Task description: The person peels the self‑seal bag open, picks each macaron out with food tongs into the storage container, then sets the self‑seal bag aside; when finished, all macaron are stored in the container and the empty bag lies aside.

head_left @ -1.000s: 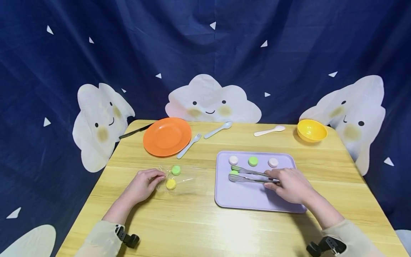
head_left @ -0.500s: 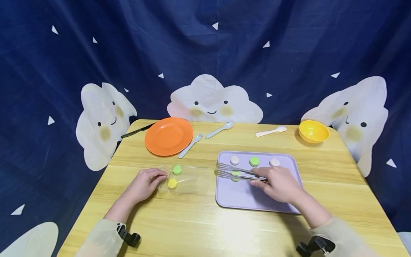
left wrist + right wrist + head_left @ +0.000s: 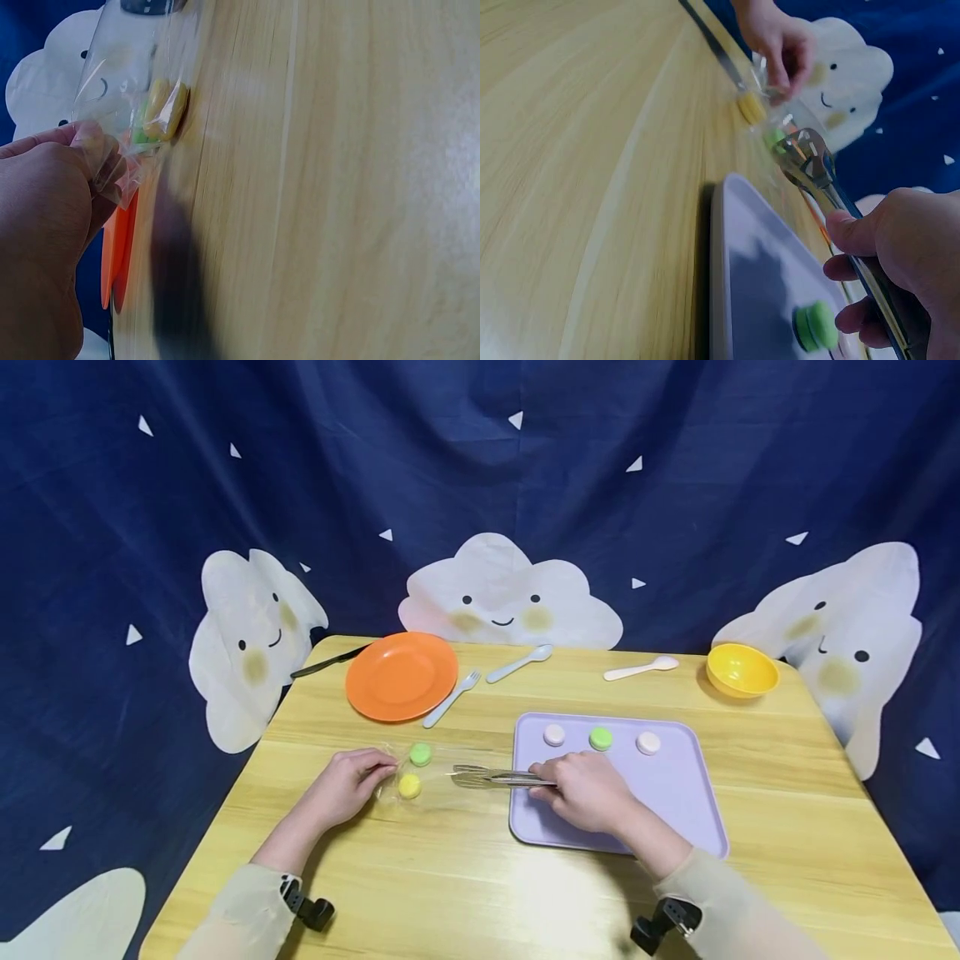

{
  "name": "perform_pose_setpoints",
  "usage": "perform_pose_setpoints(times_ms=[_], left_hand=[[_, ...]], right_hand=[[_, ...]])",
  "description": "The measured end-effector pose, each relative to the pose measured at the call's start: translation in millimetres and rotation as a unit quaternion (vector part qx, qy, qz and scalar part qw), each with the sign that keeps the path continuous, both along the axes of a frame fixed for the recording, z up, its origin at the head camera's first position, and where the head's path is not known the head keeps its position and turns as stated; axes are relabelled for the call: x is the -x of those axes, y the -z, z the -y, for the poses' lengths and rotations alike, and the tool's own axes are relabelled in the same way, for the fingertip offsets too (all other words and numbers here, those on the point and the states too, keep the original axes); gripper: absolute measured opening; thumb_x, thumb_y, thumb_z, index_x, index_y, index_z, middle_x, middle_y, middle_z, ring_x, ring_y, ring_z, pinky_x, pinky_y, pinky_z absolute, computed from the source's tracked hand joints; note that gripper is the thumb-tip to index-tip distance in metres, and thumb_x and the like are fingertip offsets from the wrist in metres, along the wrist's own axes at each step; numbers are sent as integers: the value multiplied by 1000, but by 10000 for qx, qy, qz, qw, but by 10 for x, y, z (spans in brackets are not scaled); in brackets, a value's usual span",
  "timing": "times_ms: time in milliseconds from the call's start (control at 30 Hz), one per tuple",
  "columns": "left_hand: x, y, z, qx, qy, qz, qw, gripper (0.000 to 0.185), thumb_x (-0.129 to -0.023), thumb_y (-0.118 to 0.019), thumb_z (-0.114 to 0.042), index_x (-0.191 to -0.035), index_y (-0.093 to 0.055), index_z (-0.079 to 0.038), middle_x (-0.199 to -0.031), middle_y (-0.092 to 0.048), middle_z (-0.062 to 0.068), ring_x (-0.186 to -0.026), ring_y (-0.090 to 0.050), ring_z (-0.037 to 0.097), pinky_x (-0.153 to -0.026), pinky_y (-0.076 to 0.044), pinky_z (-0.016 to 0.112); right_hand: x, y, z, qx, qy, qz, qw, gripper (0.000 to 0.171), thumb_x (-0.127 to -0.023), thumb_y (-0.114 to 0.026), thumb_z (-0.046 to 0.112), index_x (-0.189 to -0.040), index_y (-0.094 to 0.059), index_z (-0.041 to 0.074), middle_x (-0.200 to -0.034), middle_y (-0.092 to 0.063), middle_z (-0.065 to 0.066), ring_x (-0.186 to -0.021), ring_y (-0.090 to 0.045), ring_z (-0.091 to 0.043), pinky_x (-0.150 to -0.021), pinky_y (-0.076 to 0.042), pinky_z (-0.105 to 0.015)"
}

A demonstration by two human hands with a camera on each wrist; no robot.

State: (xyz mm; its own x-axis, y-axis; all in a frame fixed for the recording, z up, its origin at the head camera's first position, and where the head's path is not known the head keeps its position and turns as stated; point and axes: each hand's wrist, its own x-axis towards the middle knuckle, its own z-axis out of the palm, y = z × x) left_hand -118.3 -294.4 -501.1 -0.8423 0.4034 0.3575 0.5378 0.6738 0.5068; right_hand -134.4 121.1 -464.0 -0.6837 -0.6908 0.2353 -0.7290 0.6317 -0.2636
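A clear plastic bag (image 3: 438, 777) lies on the wooden table with a green macaron (image 3: 421, 754) and a yellow macaron (image 3: 409, 786) inside. My left hand (image 3: 382, 770) pinches the bag's left edge (image 3: 112, 161). My right hand (image 3: 547, 778) grips metal tongs (image 3: 491, 775) that point left, their tips just right of the bag and close together. In the right wrist view the tong tips (image 3: 806, 154) look empty. The lilac tray (image 3: 667, 793) carries two pale macarons (image 3: 554, 734) and a green one (image 3: 600, 739). A green macaron (image 3: 815, 326) lies on the tray near my right hand.
At the back of the table are an orange plate (image 3: 402, 675), a black knife (image 3: 326, 662), a pale fork (image 3: 452, 697), a pale blue spoon (image 3: 519, 663), a white spoon (image 3: 641, 669) and a yellow bowl (image 3: 741, 669). A blue cloud-print curtain hangs behind.
My right hand has carried the tongs left, from over the tray to the table beside the bag. The left hand still pinches the bag in the same place.
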Motion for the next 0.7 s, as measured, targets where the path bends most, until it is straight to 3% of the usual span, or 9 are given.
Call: perform_pose_setpoints(times_ms=[400,533,700], left_hand=[[1,-26,-71,-96,85,-69,9999,12,-96,-78,-3,-107,-81,-7,-105,-78,-1,-97,-75,17,-86,-64,39],[-2,-11,-71,-131,149,-114,9997,13,-96,-77,-2,-108,-80,-8,-105,-78,-2,-95,-75,15,-84,-64,36],[-23,-24,-77,-157,181,-137,9996,14,-96,-78,-3,-107,-81,-11,-104,-78,-3,-94,-74,14,-83,-64,35]], right_hand=[[107,19,418,106,-142,547,9983,35,-99,-77,37,-124,-76,12,-107,-79,0,-94,-75,-20,-70,-59,-44],[138,45,510,129,-326,625,9974,31,-98,-77,37,-118,-77,13,-101,-78,2,-87,-73,-19,-67,-57,-41],[162,78,611,-27,-405,586,9975,22,-97,-77,39,-97,-71,18,-92,-74,5,-80,-70,-19,-65,-55,-43]])
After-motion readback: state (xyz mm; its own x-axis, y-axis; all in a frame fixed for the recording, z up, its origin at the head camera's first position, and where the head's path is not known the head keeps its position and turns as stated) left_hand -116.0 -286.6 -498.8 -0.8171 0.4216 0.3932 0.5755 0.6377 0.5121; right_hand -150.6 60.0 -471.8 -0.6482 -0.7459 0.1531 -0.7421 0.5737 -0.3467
